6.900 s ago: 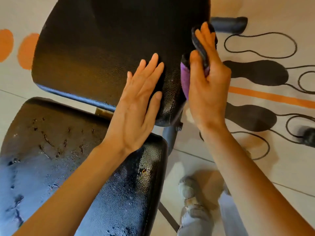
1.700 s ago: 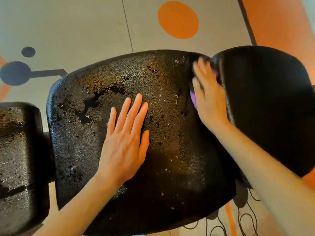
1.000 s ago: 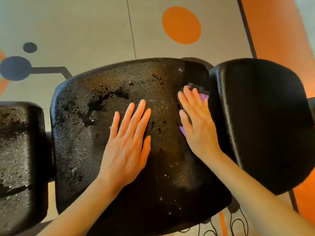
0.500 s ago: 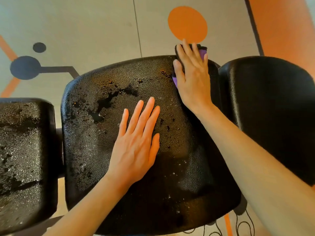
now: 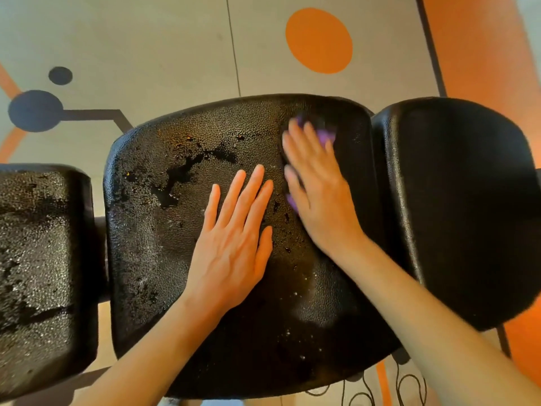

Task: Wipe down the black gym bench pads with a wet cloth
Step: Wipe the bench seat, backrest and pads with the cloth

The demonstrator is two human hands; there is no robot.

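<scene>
Right hand presses purple cloth (blurred) on middle pad; left hand flat.

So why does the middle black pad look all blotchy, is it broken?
Not clearly broken. The middle pad has dark, shiny, uneven patches and droplets near its far left part, likely water from wiping. The left pad looks speckled too, while the right pad looks plain. The right hand presses a purple cloth; the left hand lies flat.
</scene>
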